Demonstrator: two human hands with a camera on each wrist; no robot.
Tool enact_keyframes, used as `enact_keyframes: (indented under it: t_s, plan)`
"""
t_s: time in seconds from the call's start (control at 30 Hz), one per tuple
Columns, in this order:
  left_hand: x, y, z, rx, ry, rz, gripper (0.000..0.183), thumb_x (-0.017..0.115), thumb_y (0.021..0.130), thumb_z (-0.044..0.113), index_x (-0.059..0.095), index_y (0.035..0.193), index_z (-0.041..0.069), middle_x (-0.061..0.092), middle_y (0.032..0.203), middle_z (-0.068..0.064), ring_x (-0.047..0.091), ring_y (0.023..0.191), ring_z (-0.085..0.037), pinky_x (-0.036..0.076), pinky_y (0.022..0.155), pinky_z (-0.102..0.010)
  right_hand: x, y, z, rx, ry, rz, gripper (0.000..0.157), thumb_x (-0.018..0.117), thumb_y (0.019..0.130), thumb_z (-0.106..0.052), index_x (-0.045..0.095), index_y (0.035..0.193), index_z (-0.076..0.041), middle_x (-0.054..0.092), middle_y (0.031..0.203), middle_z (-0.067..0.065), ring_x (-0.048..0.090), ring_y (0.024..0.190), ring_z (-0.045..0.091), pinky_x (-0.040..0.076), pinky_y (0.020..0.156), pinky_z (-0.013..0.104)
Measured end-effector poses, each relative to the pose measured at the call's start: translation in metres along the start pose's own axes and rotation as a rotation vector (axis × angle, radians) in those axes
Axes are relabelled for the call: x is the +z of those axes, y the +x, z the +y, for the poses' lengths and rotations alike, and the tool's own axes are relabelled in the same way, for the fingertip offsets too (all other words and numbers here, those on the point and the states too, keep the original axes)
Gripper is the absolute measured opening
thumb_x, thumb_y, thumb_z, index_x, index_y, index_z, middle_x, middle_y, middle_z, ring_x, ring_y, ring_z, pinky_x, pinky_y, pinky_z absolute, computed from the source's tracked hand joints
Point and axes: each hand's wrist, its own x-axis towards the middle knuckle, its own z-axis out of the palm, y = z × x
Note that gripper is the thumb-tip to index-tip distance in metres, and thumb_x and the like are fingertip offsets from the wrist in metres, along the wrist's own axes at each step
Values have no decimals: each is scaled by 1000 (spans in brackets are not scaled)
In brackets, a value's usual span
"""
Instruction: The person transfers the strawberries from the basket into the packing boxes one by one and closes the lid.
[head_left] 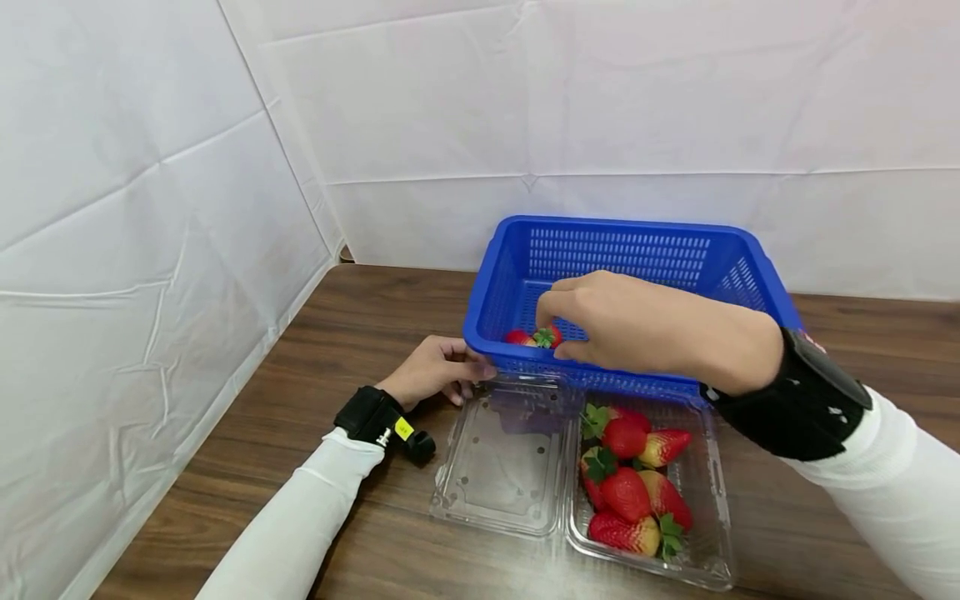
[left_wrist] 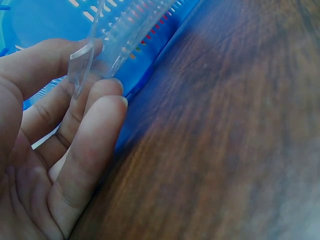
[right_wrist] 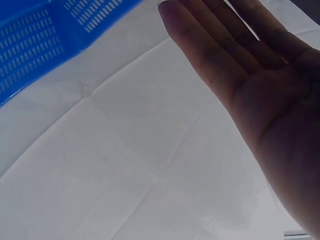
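Observation:
In the head view my left hand (head_left: 442, 369) pinches the far left corner of a clear plastic clamshell's lid (head_left: 517, 467). The left wrist view shows that lid corner (left_wrist: 82, 65) between the fingers. Strawberries (head_left: 626, 496) with green leaves lie in the other half of the clamshell (head_left: 705, 533). My right hand (head_left: 622, 317) reaches over the front of a blue plastic basket (head_left: 600, 225), fingers bent downward and holding nothing that I can see. Just left of its fingertips, strawberries in the basket (head_left: 546, 337) show. The right wrist view has the fingers (right_wrist: 210, 50) extended with the palm bare.
The basket stands behind the clamshell on a brown wood-grain table (head_left: 390, 308), and its front rim overhangs the clamshell's far edge. White sheeting (head_left: 600, 100) rises behind the table. More of it (head_left: 150, 250) closes off the left side.

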Motion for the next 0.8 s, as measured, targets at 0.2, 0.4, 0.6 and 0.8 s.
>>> enact_keyframes:
  t_s: [0.2, 0.4, 0.6, 0.8]
  plan:
    - [1, 0, 0, 2, -7, -5, 23, 73, 86, 18, 70, 102, 1, 68, 80, -7, 62, 61, -19, 56, 49, -25, 1, 7, 8, 31, 3, -49, 22, 73, 86, -13, 66, 106, -8, 67, 107, 8, 61, 97, 21, 55, 84, 41]
    - [2, 1, -1, 7, -2, -3, 23, 74, 85, 20, 71, 101, 4, 69, 81, -8, 62, 62, -20, 56, 48, -26, 7, 16, 15, 37, -12, -94, 16, 72, 86, -11, 65, 100, -8, 67, 100, 7, 60, 89, 20, 56, 80, 39]
    - [2, 2, -2, -1, -1, -3, 23, 74, 85, 22, 71, 100, 4, 68, 81, -8, 62, 61, -20, 56, 48, -26, 16, 26, 24, 69, -24, -176, 15, 70, 87, -9, 65, 100, -6, 67, 98, 9, 59, 85, 20, 55, 79, 38]
    - [3, 1, -1, 1, 4, -4, 24, 74, 85, 20, 71, 101, 2, 68, 80, -8, 62, 61, -20, 56, 48, -25, 27, 33, 33, 76, -29, -215, 16, 70, 87, -9, 67, 102, -4, 69, 98, 10, 61, 83, 18, 57, 79, 37]
